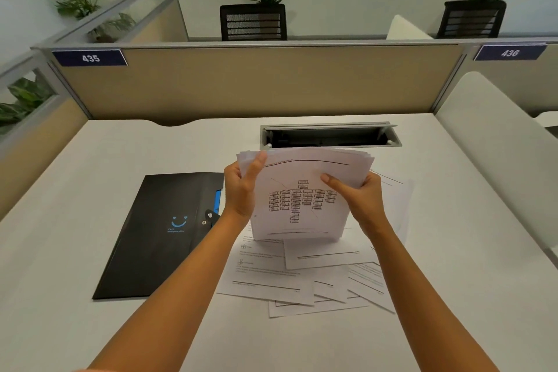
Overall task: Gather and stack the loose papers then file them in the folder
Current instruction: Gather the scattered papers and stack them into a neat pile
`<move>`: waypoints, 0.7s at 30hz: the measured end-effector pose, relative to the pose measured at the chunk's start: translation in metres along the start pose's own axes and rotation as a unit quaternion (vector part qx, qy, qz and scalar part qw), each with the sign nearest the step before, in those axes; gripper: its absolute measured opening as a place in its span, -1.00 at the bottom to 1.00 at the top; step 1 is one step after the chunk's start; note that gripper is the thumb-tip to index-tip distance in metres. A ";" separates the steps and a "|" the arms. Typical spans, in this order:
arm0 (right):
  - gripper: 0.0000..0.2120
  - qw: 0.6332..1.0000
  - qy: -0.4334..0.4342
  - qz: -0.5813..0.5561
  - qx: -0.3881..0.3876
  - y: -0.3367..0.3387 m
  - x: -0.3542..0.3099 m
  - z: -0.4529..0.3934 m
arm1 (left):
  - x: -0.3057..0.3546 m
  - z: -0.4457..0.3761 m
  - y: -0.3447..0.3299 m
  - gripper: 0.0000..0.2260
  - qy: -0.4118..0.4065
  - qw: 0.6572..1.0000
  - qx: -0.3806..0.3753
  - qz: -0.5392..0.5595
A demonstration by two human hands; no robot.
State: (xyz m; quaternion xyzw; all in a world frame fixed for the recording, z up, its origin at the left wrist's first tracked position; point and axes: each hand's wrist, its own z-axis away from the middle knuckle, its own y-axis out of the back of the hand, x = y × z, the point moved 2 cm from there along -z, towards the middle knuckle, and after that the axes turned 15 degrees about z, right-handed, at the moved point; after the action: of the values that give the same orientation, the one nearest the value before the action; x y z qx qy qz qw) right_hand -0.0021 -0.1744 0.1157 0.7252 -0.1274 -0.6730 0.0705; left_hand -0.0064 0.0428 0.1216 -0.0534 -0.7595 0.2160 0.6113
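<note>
White printed paper sheaf: floppy, light, edges fanning. Left hand and right hand both gripping its sides; black plastic folder lying shut alongside.

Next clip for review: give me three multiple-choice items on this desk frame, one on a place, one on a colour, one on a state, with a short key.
1. Where does the folder lie relative to the loose papers on the desk?
A. left of them
B. right of them
C. on top of them

2. What colour is the folder's cover?
A. white
B. black
C. red

3. What is the state of the stack of sheets?
A. lying flat inside the folder
B. held upright by both hands
C. crumpled into a ball

Key: 1 A, the folder sits left of the scattered sheets. 2 B, the cover is black with a blue smile mark. 3 B, the left hand and right hand grip its sides.
</note>
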 end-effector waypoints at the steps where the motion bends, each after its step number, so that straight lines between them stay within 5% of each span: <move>1: -0.67 1.000 0.001 -0.002 -0.001 0.000 0.000 0.001 | 0.000 0.000 -0.001 -0.53 -0.003 1.000 0.003 0.007; 13: -0.74 1.000 -0.008 -0.011 -0.006 -0.003 0.007 0.003 | -0.002 -0.003 0.001 -0.66 -0.016 1.000 0.003 0.008; 18: -0.84 1.000 -0.023 -0.013 -0.004 -0.004 0.010 0.002 | -0.003 0.002 0.003 -0.30 -0.011 0.999 -0.043 -0.004; 21: -0.86 1.000 -0.026 -0.013 -0.006 -0.005 0.010 0.000 | -0.006 0.007 0.002 -0.57 0.009 0.997 -0.054 -0.057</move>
State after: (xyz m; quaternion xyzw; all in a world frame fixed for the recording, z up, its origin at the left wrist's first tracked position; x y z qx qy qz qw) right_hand -0.0013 -0.1727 0.1045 0.7083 -0.1159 -0.6935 0.0632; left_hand -0.0116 0.0408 0.1142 -0.0451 -0.7662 0.1388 0.6258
